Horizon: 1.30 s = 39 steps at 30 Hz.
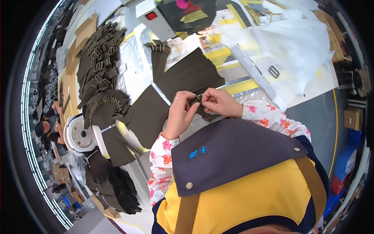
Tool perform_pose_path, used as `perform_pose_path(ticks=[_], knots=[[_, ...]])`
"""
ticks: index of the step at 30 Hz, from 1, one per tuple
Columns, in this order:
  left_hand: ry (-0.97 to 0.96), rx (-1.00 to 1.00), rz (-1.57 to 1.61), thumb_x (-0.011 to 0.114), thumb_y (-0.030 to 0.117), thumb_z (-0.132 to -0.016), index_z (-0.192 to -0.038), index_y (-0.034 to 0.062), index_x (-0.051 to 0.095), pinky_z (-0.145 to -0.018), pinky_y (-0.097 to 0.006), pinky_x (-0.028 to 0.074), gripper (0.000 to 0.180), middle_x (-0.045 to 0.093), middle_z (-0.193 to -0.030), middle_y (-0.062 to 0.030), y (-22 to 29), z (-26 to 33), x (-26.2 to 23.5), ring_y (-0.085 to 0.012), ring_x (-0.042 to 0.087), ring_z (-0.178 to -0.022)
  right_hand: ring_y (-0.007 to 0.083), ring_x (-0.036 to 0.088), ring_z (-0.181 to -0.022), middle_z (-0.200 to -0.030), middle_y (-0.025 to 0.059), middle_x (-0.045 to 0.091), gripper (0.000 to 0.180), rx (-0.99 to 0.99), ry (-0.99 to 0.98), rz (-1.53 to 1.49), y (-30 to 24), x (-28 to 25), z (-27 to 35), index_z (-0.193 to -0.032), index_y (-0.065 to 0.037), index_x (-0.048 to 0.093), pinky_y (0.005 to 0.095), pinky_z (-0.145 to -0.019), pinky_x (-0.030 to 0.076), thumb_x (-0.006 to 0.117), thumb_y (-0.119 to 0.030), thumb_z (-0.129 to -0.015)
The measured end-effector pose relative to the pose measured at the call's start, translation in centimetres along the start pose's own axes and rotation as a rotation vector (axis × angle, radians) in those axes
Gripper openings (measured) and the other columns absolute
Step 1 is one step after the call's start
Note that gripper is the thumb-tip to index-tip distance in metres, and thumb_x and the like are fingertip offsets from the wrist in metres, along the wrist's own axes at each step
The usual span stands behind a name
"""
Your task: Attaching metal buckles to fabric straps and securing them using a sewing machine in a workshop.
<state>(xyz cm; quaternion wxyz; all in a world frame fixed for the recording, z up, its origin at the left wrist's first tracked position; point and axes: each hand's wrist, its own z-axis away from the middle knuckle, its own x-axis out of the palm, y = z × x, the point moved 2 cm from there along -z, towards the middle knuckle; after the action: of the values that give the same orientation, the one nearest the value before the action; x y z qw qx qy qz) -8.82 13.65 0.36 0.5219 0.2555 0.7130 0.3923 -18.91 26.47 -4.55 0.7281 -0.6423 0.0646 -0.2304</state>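
Note:
In front of my apron, my left hand (180,113) and my right hand (223,103) meet at one small piece. Both pinch a dark olive webbing strap (198,100) between thumb and fingers; the fingers hide part of it, and whether a buckle is on it cannot be made out. Part of the strap hangs below my right hand. Just beyond my hands lie flat bundles of dark olive straps (193,74), side by side. Another bundle (146,115) spreads out to the left of my left hand.
A heap of straps with slide buckles (102,62) lies at the left. Near it stands a white fan (81,133). A loose slide buckle (274,71) rests on white sheeting (288,46) at the right. A machine (187,15) stands at the back. A person (48,126) works at far left.

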Motion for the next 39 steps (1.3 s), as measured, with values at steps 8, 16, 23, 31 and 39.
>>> perform_pose_path(ticks=[8,16,23,31,39], knots=[[-0.196,0.381,-0.464,0.067,0.021,-0.071,-0.072,0.0095,0.060,-0.072,-0.032,0.036,0.013,0.056,-0.077,-0.0018,1.4,-1.1,2.9,-0.0221,0.050,-0.077,0.0062,0.051,-0.057,-0.069,0.0020,0.053,0.008,0.034,0.144,0.138,-0.5,-4.9,5.9,-0.085,-0.002,0.050,0.0194,-0.052,0.042,0.057,-0.002,-0.080],[0.021,0.350,-0.472,0.063,0.012,-0.073,-0.092,0.0054,0.060,-0.066,-0.032,0.041,0.021,0.054,-0.085,-0.0049,1.1,-1.9,4.6,-0.0218,0.051,-0.077,0.0245,0.058,-0.067,-0.074,0.0097,0.057,0.011,-0.177,0.852,1.183,-2.9,-17.6,9.2,-0.083,-0.003,0.055,0.0325,-0.059,0.046,0.060,-0.008,-0.075],[0.012,0.346,-0.576,0.063,0.007,-0.069,-0.105,0.0054,0.056,-0.074,-0.035,0.037,0.036,0.050,-0.096,-0.0068,0.3,-2.2,5.6,-0.0227,0.049,-0.085,0.0266,0.056,-0.071,-0.083,0.0132,0.055,0.026,0.046,0.729,1.174,-2.7,-19.9,8.4,-0.088,-0.002,0.051,0.0332,-0.066,0.045,0.066,-0.008,-0.068],[-0.046,0.259,-0.645,0.063,0.010,-0.069,-0.090,0.0070,0.058,-0.069,-0.034,0.035,0.022,0.053,-0.082,-0.0056,0.6,-2.9,6.2,-0.0218,0.049,-0.080,0.0281,0.055,-0.068,-0.073,0.0130,0.055,0.021,0.125,0.614,1.054,-3.5,-21.1,8.2,-0.078,-0.001,0.051,0.0349,-0.061,0.043,0.067,-0.011,-0.068],[0.023,0.132,-0.161,0.056,0.007,-0.081,-0.087,0.0033,0.058,-0.065,-0.033,0.041,0.007,0.060,-0.078,-0.0087,0.7,-2.8,3.8,-0.0247,0.054,-0.070,0.0139,0.055,-0.058,-0.073,0.0068,0.058,0.010,-0.092,0.370,0.454,-5.2,-12.3,6.7,-0.087,0.000,0.056,0.0262,-0.054,0.044,0.059,-0.007,-0.080]])
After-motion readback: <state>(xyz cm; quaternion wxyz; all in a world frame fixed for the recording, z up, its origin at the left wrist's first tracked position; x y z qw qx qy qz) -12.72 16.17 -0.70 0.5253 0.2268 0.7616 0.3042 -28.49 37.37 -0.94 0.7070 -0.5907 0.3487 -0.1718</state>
